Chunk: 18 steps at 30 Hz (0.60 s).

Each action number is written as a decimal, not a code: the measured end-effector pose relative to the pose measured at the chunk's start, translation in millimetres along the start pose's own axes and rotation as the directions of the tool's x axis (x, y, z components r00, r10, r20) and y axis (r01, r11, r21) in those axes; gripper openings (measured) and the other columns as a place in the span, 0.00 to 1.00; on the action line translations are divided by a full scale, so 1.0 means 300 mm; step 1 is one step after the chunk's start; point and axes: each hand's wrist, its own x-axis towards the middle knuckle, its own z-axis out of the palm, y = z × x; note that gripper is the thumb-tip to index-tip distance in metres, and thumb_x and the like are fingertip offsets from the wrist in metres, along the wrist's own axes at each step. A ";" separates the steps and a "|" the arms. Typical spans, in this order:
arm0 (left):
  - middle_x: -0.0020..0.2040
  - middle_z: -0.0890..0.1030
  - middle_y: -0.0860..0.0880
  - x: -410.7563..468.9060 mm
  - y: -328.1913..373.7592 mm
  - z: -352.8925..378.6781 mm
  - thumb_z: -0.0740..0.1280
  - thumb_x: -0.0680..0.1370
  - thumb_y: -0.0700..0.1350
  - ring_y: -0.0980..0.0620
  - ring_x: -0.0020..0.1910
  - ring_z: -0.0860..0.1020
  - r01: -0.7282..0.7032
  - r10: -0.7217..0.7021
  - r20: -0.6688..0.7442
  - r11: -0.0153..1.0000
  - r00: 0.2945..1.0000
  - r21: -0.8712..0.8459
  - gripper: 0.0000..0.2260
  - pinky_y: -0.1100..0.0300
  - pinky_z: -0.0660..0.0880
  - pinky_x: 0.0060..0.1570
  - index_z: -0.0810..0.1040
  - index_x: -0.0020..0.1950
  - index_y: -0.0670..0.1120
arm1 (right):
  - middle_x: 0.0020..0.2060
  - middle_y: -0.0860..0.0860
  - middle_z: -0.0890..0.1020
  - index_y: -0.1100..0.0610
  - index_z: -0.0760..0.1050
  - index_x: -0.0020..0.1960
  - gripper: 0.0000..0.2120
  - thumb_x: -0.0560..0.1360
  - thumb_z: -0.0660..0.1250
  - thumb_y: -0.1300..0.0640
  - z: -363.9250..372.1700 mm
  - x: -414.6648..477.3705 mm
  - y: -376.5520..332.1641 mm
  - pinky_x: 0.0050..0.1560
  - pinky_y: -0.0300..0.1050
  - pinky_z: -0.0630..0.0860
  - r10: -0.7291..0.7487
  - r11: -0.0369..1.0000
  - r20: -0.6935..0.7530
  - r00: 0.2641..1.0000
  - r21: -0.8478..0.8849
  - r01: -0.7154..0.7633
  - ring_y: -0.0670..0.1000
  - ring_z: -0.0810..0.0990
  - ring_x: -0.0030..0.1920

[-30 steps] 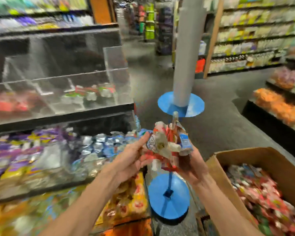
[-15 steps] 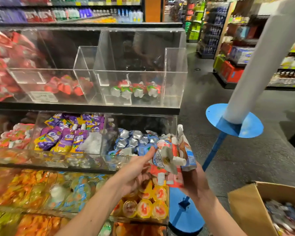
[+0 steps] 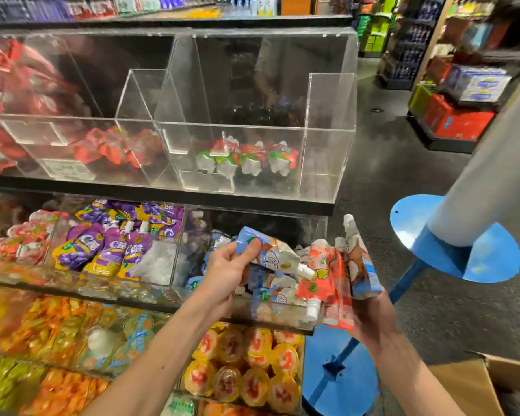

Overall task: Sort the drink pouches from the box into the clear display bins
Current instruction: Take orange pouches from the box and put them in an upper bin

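Observation:
My right hand [image 3: 370, 313] grips a bunch of drink pouches [image 3: 336, 271], red ones and blue-and-white ones with white spouts. My left hand [image 3: 227, 273] pinches the blue corner of one blue-and-white pouch [image 3: 270, 255] at the left of that bunch. Both hands hover over the middle-shelf clear bin [image 3: 278, 321], which holds similar blue pouches. The upper clear bin [image 3: 321, 154] holds a few red-and-green pouches [image 3: 246, 160]. A corner of the cardboard box [image 3: 469, 382] shows at the bottom right.
Purple grape pouches [image 3: 111, 244] fill the bin to the left, red packs [image 3: 114, 145] the upper left bin. Jelly cups [image 3: 243, 370] lie on the lowest shelf. A white pillar [image 3: 490, 163] on a blue stand [image 3: 454, 250] rises at the right, beside the dark aisle floor.
The view swung left from the box to the shelves. My hands carried the bunch over the blue-pouch bin, and my left hand moved from touching the bunch to pinching one blue pouch.

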 end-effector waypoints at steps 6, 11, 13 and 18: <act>0.34 0.83 0.52 0.137 -0.051 0.038 0.80 0.68 0.44 0.55 0.33 0.78 -0.312 0.319 0.025 0.903 0.947 0.295 0.09 0.57 0.76 0.36 0.82 0.43 0.47 | 0.49 0.59 0.85 0.54 0.87 0.49 0.17 0.76 0.58 0.58 -0.016 -0.025 -0.029 0.47 0.68 0.80 -0.045 0.999 -0.073 0.996 0.014 0.046 0.61 0.85 0.48; 0.38 0.82 0.54 0.255 -0.144 0.097 0.79 0.69 0.48 0.58 0.37 0.78 -0.468 0.407 0.254 0.613 0.878 0.636 0.10 0.62 0.71 0.38 0.81 0.44 0.50 | 0.76 0.66 0.60 0.62 0.53 0.80 0.28 0.84 0.33 0.54 -0.034 -0.065 0.028 0.74 0.67 0.44 -0.218 0.976 0.127 0.968 0.022 0.217 0.67 0.58 0.76; 0.45 0.84 0.50 0.307 -0.163 0.122 0.76 0.71 0.47 0.51 0.45 0.81 -0.456 0.364 0.286 0.580 0.886 0.675 0.10 0.58 0.76 0.45 0.81 0.50 0.49 | 0.76 0.67 0.58 0.65 0.50 0.79 0.27 0.85 0.35 0.53 -0.003 -0.095 0.045 0.76 0.63 0.43 -0.262 0.965 0.170 0.950 0.027 0.262 0.66 0.55 0.77; 0.59 0.83 0.44 0.352 -0.173 0.176 0.65 0.77 0.41 0.42 0.59 0.79 -0.480 0.168 0.452 0.380 0.876 0.790 0.19 0.53 0.75 0.55 0.78 0.66 0.51 | 0.50 0.62 0.84 0.60 0.85 0.54 0.23 0.80 0.53 0.52 0.048 -0.123 0.057 0.46 0.56 0.82 -0.172 0.984 -0.187 0.967 -0.083 0.159 0.60 0.85 0.48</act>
